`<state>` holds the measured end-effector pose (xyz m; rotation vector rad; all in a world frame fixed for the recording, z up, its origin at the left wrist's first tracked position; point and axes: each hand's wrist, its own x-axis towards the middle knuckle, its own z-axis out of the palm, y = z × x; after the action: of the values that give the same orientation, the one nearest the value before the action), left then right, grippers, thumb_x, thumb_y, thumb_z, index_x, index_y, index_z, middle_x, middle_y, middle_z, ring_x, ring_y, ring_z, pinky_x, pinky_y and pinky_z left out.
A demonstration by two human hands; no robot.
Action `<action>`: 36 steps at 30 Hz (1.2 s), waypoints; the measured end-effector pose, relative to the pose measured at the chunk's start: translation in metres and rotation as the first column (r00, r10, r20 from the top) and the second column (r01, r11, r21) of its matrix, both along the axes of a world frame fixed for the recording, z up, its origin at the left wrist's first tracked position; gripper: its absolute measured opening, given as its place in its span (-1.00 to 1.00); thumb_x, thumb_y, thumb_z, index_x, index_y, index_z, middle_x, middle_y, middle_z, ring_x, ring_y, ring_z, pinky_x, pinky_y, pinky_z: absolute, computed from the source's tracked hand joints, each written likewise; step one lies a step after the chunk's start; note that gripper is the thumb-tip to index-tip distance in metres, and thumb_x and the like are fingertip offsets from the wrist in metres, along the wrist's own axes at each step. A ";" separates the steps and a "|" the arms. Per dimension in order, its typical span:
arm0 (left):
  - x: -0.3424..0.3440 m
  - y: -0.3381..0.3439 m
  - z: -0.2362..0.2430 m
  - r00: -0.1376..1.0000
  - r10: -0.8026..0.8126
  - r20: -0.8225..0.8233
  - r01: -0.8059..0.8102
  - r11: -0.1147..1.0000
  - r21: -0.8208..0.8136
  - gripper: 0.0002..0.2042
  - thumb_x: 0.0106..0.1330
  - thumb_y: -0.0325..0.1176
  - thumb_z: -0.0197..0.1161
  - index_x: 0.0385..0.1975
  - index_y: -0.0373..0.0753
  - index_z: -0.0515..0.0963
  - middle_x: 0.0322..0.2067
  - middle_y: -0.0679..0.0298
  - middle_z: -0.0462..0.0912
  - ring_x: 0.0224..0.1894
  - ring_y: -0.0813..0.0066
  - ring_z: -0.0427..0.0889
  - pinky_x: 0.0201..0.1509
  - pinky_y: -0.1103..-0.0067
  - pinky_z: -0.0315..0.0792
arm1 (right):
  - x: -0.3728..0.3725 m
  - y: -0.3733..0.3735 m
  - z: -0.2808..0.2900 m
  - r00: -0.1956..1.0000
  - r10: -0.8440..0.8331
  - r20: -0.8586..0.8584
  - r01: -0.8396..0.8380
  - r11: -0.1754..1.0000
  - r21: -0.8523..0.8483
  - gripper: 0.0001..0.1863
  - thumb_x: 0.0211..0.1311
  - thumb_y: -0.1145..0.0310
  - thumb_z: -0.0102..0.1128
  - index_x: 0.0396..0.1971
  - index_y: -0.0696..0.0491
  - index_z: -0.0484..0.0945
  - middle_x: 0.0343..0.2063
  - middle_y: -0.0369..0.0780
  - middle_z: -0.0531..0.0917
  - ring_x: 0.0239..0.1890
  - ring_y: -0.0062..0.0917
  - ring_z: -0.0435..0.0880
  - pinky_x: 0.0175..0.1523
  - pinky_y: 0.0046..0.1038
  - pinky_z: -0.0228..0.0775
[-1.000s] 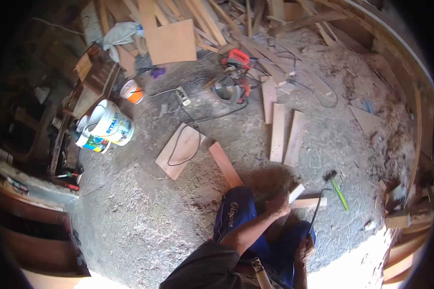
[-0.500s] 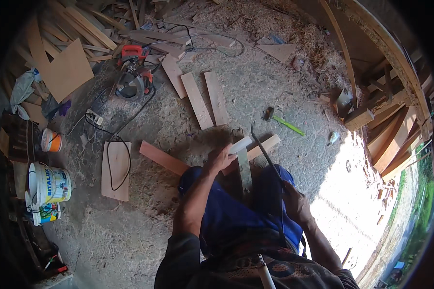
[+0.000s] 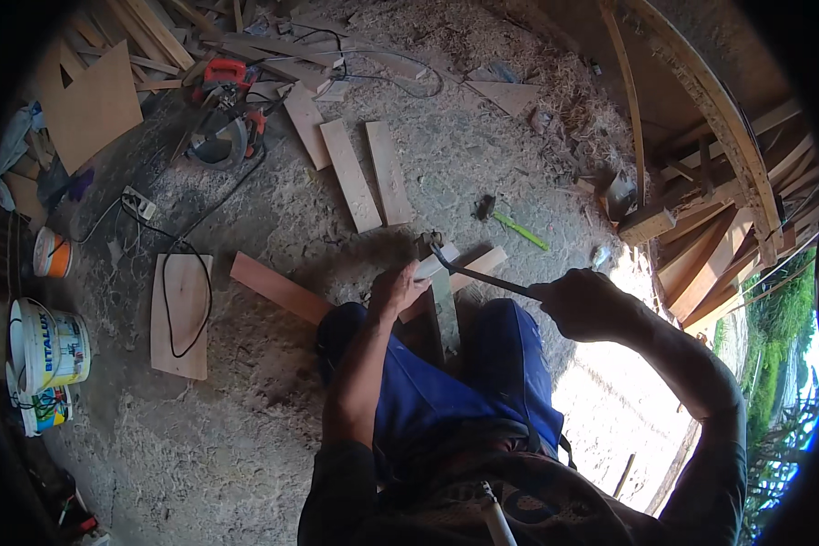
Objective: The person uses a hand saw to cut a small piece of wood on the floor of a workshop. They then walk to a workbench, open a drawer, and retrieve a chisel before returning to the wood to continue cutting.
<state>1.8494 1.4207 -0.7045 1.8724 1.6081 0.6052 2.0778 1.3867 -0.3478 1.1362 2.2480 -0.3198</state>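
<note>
**Me:** Biggest change on my end of the feed: the right hand (image 3: 584, 305) has swung out from beside the thigh, so the dark bar (image 3: 491, 278) now slants across to the pale wood piece (image 3: 439, 261). The left hand (image 3: 398, 291) stayed put on that piece.

**Reply:** What's the layout, big stuff first?

**Me:** Rough floor (image 3: 246, 428) everywhere, doing duty as the bench. Wide board (image 3: 180, 309) lies off to the left with a cable looped over it. Reddish plank (image 3: 278, 288) runs in toward the left knee (image 3: 341, 318), handy to reach I'd say. Circular saw (image 3: 223, 136) sits well away at the upper left, probably parked there to free up the space by the knees. Green-handled hammer (image 3: 519, 231) lies past the knees, near the work, so I'd guess it's kept in easy reach.

**Reply:** And the grips?

**Me:** Right fist is wrapped around the straight end of the bar, well back from the bent tip, which I'd guess gives more leverage. Left fingers pinch the near end of the pale piece, likely to stop it shifting while keeping clear of the tip. The piece itself is just beyond the knees, over a greyish strip (image 3: 444, 318).

**Reply:** Is the tip biting?

**Me:** Can't tell. It overlaps the wood from up here, but touching or just above, no idea.
</note>
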 end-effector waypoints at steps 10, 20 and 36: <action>-0.009 0.004 0.009 0.998 -0.046 0.034 0.046 0.999 0.003 -0.61 0.19 -0.02 0.33 -0.14 -0.16 0.58 -0.25 0.02 0.69 -0.21 -0.02 0.68 -0.14 0.23 0.57 | -0.060 0.072 0.004 0.990 0.043 0.134 -0.018 0.982 -0.186 -0.88 0.09 0.42 0.10 -0.48 0.10 0.62 -0.49 -0.04 0.66 -0.29 -0.15 0.69 -0.10 -0.14 0.51; -0.011 0.022 0.007 0.983 -0.184 -0.009 0.184 0.983 0.011 -0.63 0.15 -0.06 0.38 -0.17 -0.19 0.57 -0.26 0.04 0.70 -0.19 0.00 0.70 -0.09 0.22 0.56 | -0.082 0.113 0.007 0.987 0.094 0.128 -0.061 0.969 -0.240 -0.79 0.12 0.35 0.04 -0.50 0.13 0.61 -0.49 -0.01 0.67 -0.32 -0.15 0.71 -0.16 -0.14 0.52; 0.001 0.013 0.005 0.994 -0.108 0.012 0.107 0.992 0.059 -0.65 0.14 -0.08 0.37 -0.20 -0.18 0.58 -0.29 0.03 0.71 -0.21 -0.02 0.70 -0.13 0.22 0.58 | -0.038 0.108 0.006 1.000 -0.017 0.000 0.016 0.948 -0.319 -0.79 0.20 0.33 0.08 -0.37 0.11 0.67 -0.56 -0.08 0.65 -0.43 -0.22 0.67 -0.23 -0.20 0.47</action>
<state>1.8503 1.4339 -0.6992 1.9781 1.4836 0.6237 2.0398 1.4942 -0.3413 0.9815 2.0927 -0.6661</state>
